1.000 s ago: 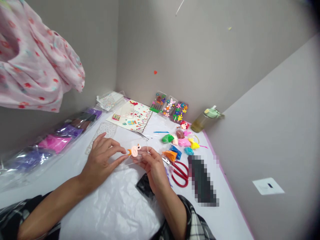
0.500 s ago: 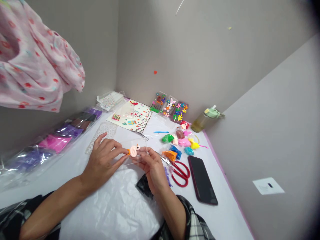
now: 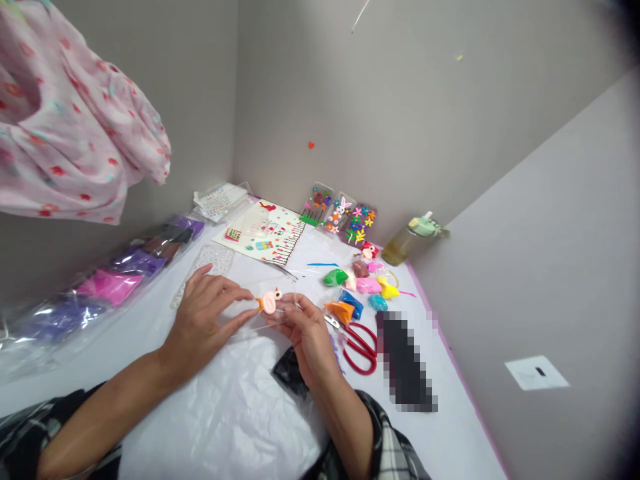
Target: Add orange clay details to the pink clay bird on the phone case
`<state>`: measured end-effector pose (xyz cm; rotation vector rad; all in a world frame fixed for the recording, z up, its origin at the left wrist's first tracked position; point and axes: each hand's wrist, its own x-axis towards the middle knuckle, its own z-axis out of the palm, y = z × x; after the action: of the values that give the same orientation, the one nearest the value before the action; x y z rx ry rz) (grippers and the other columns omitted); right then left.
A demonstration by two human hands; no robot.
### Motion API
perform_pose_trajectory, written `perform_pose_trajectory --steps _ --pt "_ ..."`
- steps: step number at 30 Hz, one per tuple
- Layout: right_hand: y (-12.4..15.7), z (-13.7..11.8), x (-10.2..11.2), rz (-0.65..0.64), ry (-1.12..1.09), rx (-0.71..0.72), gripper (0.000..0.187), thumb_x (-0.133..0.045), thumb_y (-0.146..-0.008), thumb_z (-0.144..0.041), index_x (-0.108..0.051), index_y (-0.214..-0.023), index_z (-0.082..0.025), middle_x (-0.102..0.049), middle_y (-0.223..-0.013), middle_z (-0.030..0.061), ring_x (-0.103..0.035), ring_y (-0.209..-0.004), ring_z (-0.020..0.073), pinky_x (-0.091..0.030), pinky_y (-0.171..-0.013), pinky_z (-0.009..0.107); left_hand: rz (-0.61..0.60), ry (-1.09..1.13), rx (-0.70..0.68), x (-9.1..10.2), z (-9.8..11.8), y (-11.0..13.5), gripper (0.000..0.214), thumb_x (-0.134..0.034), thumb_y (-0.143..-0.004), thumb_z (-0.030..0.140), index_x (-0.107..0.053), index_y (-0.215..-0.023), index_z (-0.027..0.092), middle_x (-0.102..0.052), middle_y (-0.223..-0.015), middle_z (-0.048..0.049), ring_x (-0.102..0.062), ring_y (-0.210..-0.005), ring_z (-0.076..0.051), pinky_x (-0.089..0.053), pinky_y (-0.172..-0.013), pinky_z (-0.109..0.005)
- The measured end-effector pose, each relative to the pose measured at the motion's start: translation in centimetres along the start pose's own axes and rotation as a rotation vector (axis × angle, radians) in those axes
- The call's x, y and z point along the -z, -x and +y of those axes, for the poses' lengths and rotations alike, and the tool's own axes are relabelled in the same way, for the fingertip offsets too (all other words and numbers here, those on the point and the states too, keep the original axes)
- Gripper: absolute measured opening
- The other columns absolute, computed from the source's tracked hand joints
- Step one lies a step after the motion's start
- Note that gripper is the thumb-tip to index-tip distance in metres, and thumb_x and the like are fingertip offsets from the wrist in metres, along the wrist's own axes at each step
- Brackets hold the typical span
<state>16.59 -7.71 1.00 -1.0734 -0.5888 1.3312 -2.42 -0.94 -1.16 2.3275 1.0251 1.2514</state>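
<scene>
Risk: soft clay figure (image 3: 270, 302) could squash or lose its orange bit if I pinch too hard; it could also slide on the clear case (image 3: 260, 313) under it. My left hand (image 3: 203, 320): fingertips closed lightly on the figure's left side. My right hand (image 3: 305, 330): fingers curled, gripping the case edge. All mid-worktop (image 3: 150, 327), scissors (image 3: 357, 343) just right.

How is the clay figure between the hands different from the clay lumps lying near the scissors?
The clay figure is peach with orange parts, shaped, and held by the left hand and right hand. The clay lumps are many-coloured, mostly unshaped, and lie untouched on the table. Both look like soft modelling clay.
</scene>
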Motion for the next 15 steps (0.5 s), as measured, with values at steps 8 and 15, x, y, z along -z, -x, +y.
perform_pose_trajectory --steps 8,15 --pt "-0.4 -0.5 0.6 -0.016 0.083 -0.001 0.033 -0.08 -0.067 -0.032 -0.077 -0.097 -0.019 -0.081 -0.086 0.0029 -0.073 -0.069 0.0163 -0.058 -0.068 0.026 -0.337 0.323 0.43 1.1 -0.7 -1.3 0.043 -0.054 -0.098 0.062 -0.081 -0.1 0.029 -0.083 -0.109 -0.0023 -0.074 -0.097 -0.028 -0.056 -0.083 -0.036" --pt "-1.0 -1.6 1.5 0.045 0.231 0.108 0.034 -0.08 -0.074 -0.04 -0.076 -0.103 -0.021 -0.082 -0.103 0.0074 -0.076 -0.085 0.0231 -0.06 -0.083 0.038 -0.409 0.524 0.53 1.1 -0.3 -1.6 0.037 -0.058 -0.095 0.059 -0.066 -0.1 0.023 -0.081 -0.09 -0.0043 -0.067 -0.064 -0.018 -0.052 -0.061 -0.03"
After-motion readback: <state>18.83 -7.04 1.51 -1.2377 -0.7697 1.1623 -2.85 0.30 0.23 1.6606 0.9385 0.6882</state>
